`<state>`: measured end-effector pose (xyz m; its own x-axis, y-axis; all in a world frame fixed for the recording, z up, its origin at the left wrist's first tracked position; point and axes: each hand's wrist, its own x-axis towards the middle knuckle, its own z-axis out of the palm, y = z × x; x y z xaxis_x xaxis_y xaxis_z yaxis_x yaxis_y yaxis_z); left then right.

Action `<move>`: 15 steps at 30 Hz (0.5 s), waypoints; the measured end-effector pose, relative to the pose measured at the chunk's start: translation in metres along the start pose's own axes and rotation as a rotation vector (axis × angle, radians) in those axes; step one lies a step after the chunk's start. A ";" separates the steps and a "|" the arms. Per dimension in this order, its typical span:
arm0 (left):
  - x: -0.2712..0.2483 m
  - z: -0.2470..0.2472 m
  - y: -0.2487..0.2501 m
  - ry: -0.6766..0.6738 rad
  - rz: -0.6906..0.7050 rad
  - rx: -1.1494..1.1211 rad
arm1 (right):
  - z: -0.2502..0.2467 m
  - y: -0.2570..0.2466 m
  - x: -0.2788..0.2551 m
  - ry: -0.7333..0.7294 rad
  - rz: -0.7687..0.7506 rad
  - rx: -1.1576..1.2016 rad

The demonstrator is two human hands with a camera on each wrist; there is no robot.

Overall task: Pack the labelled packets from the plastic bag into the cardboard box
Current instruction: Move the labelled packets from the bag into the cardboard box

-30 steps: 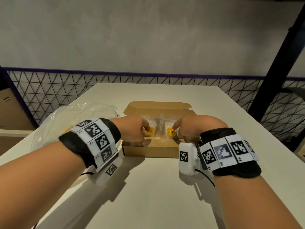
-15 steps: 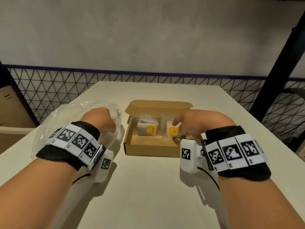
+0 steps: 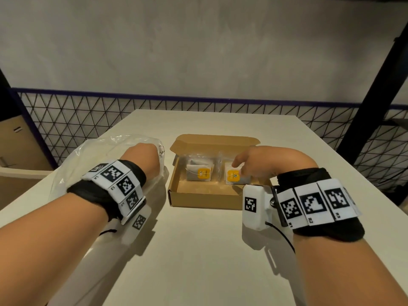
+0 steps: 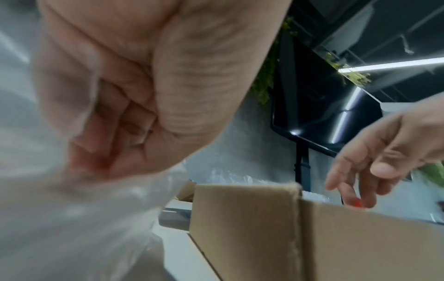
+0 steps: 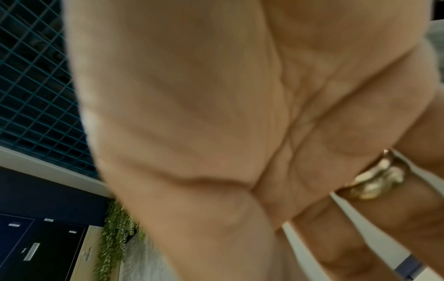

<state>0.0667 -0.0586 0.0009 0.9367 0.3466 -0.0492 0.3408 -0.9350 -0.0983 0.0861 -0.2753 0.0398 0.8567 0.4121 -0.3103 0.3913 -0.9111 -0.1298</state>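
Note:
An open cardboard box sits mid-table and holds two clear packets with yellow labels, the left packet and the right packet. My right hand hangs over the box with its fingers extended down, touching the right packet. The left wrist view shows that right hand with relaxed fingers above the box wall. My left hand is on the crumpled clear plastic bag left of the box. Seen from the wrist, the left hand is curled with bag film gathered around it. What the bag holds is hidden.
The box lid stands open at the back. A wire mesh fence runs behind the pale table, and a dark post rises at the right. A gold ring is on a right finger.
My left hand has left the left packet in the box and moved left onto the plastic bag. My right hand stayed at the right packet.

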 end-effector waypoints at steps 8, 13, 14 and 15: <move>-0.015 -0.012 -0.006 -0.075 0.094 0.025 | 0.000 0.001 0.000 0.018 0.002 0.016; -0.022 -0.012 -0.010 -0.050 0.168 -0.075 | 0.000 0.001 0.001 0.023 -0.003 0.025; -0.022 -0.011 -0.010 -0.027 0.184 -0.153 | 0.001 0.001 0.001 0.025 -0.005 0.026; -0.023 -0.010 -0.009 -0.005 0.199 -0.242 | 0.001 0.001 0.002 0.029 -0.008 0.028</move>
<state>0.0427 -0.0591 0.0133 0.9867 0.1552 -0.0483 0.1609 -0.9750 0.1533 0.0874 -0.2753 0.0381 0.8632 0.4189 -0.2817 0.3886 -0.9076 -0.1588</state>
